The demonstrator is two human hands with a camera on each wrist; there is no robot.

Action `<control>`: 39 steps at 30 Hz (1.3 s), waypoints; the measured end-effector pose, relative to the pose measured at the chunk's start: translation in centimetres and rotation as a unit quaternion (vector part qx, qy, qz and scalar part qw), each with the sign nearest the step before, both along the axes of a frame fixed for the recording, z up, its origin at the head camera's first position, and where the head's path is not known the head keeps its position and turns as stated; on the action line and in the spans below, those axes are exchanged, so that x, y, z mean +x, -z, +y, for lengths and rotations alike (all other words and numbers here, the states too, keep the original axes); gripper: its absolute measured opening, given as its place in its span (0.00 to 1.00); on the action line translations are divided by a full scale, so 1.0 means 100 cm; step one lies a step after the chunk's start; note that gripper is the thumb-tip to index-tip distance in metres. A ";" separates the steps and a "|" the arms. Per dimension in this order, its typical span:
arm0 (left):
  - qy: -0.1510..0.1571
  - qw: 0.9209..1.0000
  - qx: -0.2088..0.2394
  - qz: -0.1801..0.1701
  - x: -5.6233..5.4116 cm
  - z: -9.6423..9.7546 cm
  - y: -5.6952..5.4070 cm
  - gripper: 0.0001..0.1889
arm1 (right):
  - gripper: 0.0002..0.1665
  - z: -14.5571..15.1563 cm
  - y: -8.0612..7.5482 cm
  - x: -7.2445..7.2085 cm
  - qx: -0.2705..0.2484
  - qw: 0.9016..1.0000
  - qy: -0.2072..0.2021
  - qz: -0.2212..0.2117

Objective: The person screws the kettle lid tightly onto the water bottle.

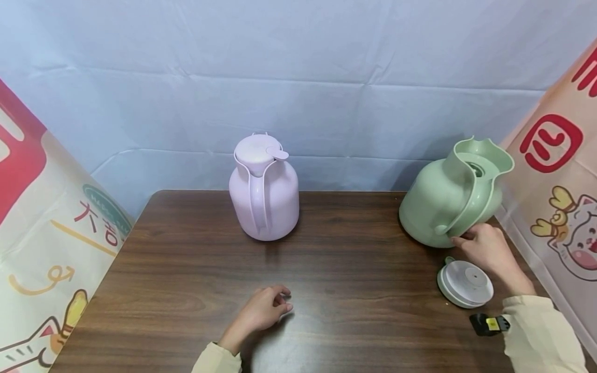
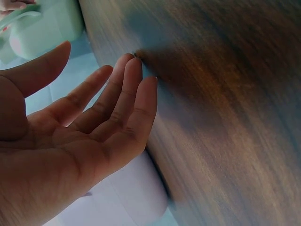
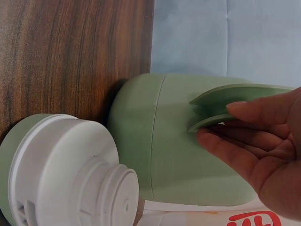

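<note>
A green thermos jug (image 1: 434, 202) stands at the back right of the table, its lid off and its inner mouth showing. My right hand (image 1: 487, 248) is at the lower end of the jug's handle. In the right wrist view the thumb and fingers of that hand (image 3: 263, 141) pinch the edge of the handle (image 3: 244, 92). Close in front lies the removed lid (image 1: 465, 284), its white underside facing up. Near the front middle, my left hand (image 1: 266, 308) hovers low over the table with relaxed fingers, holding nothing.
A lilac thermos jug (image 1: 266, 202) with its lid on stands at the back, left of the green one. Below the right-hand lid is a small black device with a yellow label (image 1: 488, 324). Pale cloth (image 1: 326, 114) hangs behind the wooden table (image 1: 336, 259), with printed sheets on both sides.
</note>
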State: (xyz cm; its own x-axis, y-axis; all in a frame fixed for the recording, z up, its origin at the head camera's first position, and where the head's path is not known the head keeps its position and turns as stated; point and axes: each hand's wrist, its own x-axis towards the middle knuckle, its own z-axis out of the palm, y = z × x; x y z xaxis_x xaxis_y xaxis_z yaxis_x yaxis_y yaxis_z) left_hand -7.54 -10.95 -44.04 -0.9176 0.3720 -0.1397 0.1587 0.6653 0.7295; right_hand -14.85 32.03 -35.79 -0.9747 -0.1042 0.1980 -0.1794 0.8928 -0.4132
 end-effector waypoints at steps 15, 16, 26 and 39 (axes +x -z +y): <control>-0.008 1.000 -0.002 0.010 -0.002 0.002 -0.001 0.13 | 0.08 -0.007 -0.004 0.006 -0.009 1.000 -0.016 -0.025; -0.008 1.000 -0.003 0.010 -0.002 0.002 -0.001 0.13 | 0.07 -0.008 -0.004 0.006 -0.009 1.000 -0.018 -0.024; -0.014 0.998 0.011 0.060 -0.006 0.006 -0.005 0.14 | 0.12 -0.017 -0.003 0.011 -0.009 0.999 -0.020 -0.027; -0.027 0.997 0.024 0.063 -0.011 0.012 0.000 0.15 | 0.12 -0.028 -0.002 0.014 -0.007 0.999 -0.039 -0.016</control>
